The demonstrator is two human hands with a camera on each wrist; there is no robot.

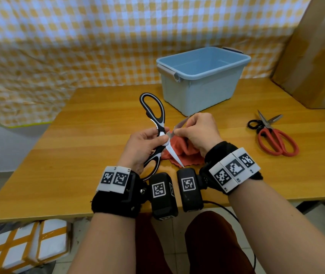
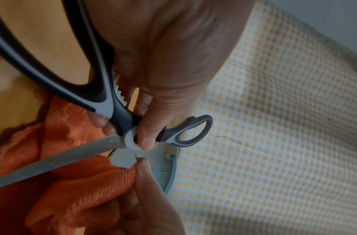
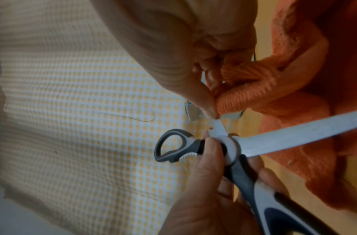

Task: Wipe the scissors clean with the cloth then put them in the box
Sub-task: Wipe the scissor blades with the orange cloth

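Black-and-white kitchen scissors point(image 1: 153, 113) point(image 2: 105, 95) point(image 3: 242, 171) are spread wide above the table. My left hand point(image 1: 147, 142) point(image 2: 147, 135) grips them at the pivot, thumb on the white hub. My right hand point(image 1: 193, 131) point(image 3: 209, 105) pinches the orange cloth point(image 1: 185, 151) point(image 2: 82, 187) point(image 3: 294, 89) round the far blade near the pivot. The near blade points down over the cloth, whose lower part lies bunched on the table. The blue box point(image 1: 203, 76) stands open behind my hands with nothing visible in it.
Red-handled scissors point(image 1: 274, 139) and a small black-handled pair point(image 1: 256, 123) lie on the wooden table point(image 1: 78, 151) at the right. A cardboard sheet point(image 1: 313, 52) leans at the far right. Checked fabric point(image 1: 58, 46) hangs behind.
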